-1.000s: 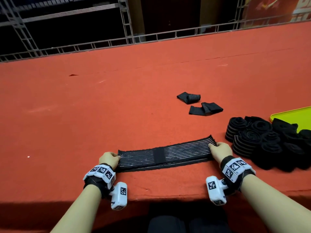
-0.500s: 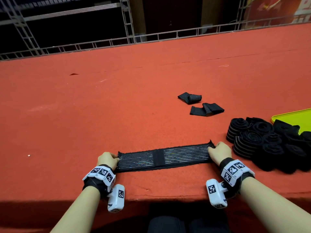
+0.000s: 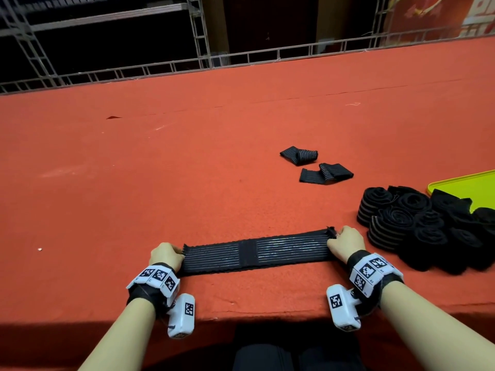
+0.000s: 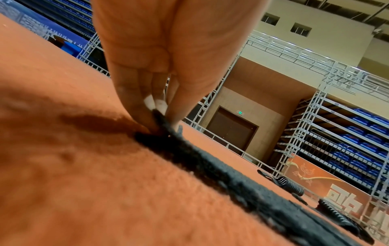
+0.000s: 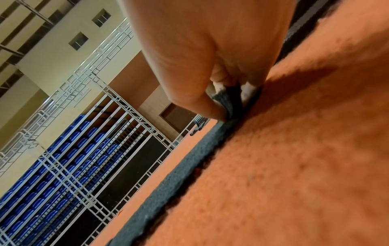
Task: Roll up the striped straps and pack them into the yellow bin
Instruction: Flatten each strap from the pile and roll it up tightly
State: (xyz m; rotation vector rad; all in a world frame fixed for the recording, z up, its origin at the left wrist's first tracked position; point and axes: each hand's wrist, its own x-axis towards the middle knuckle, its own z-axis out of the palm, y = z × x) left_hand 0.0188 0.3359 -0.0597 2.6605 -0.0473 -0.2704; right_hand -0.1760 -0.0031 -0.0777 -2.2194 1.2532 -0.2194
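Note:
A black strap with thin grey stripes lies stretched flat near the front edge of the red table. My left hand pinches its left end, seen close in the left wrist view. My right hand pinches its right end, and that pinch fills the right wrist view. A heap of rolled straps sits just right of my right hand. Behind the heap the corner of the yellow bin shows at the right edge. Two loosely folded straps lie farther back.
A grey metal truss rail runs along the table's far edge, with dark scaffolding behind it. The table's front edge is close below my wrists. Broad bare red cloth stretches to the left and the middle.
Both hands have kept their hold on the strap's ends, and the strap now lies flatter and straighter. The view has shifted slightly.

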